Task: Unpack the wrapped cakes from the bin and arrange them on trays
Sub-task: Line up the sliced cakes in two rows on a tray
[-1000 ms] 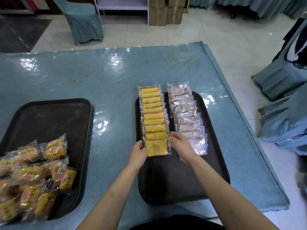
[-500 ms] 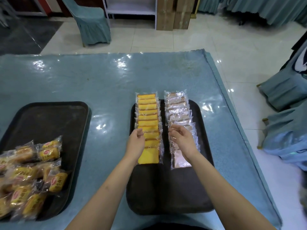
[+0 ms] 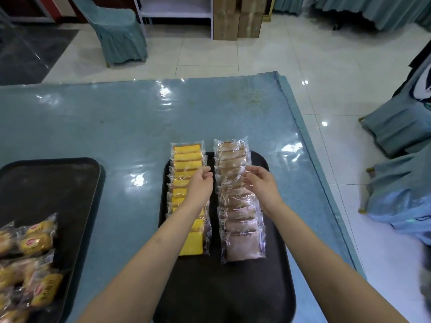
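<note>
A black tray (image 3: 233,287) in front of me carries two rows of wrapped cakes: a yellow row (image 3: 186,157) on the left and a brown row (image 3: 235,220) on the right. My left hand (image 3: 200,185) hovers over the middle of the yellow row with loosely curled fingers and nothing in it. Over the middle of the brown row is my right hand (image 3: 262,183), its fingers relaxed and at the wrappers; I cannot tell whether they touch. A second black tray (image 3: 46,183) at the left holds a loose pile of wrapped round cakes (image 3: 30,264). No bin is in view.
The trays lie on a blue table (image 3: 116,127) under shiny plastic; its right edge runs close to the near tray. Covered chairs (image 3: 401,129) stand to the right, another chair (image 3: 119,36) and cardboard boxes (image 3: 238,17) beyond the table.
Both hands moved from the near end of the yellow row up along the rows, the right hand crossing onto the brown row. The view drew closer to the tray.
</note>
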Action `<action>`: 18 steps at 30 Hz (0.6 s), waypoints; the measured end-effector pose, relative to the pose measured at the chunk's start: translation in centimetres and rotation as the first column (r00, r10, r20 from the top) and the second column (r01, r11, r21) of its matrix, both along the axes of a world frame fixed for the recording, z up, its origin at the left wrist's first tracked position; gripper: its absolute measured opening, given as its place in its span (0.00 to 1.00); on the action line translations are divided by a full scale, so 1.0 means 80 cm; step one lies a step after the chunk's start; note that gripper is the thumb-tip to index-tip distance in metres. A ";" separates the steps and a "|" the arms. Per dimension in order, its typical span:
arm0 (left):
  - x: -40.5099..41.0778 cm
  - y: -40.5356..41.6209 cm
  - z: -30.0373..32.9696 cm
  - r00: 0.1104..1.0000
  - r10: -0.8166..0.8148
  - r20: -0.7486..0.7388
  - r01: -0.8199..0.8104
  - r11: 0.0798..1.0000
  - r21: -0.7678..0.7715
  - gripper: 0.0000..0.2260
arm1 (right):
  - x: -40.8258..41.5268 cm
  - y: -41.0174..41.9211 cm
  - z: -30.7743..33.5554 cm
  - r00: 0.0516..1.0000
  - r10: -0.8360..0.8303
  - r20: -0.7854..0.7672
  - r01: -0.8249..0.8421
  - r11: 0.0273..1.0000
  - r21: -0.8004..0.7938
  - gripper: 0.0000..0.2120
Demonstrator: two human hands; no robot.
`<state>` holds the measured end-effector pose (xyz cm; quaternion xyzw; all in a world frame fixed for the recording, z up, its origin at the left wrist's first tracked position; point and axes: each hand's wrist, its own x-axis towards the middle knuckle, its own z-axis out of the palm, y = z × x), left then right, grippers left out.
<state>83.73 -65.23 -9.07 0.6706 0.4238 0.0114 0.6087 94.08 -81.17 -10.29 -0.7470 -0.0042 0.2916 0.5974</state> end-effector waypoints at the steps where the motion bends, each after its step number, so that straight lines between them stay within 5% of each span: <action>1: 0.013 0.000 -0.003 1.000 -0.002 -0.002 0.002 1.000 -0.002 0.17 | 0.012 0.003 -0.002 1.000 0.004 0.006 -0.004 1.000 -0.005 0.08; 18: 0.153 0.044 -0.045 0.995 -0.052 -0.086 0.065 0.986 0.153 0.22 | 0.163 0.063 -0.041 0.989 0.110 0.101 -0.089 0.977 -0.194 0.18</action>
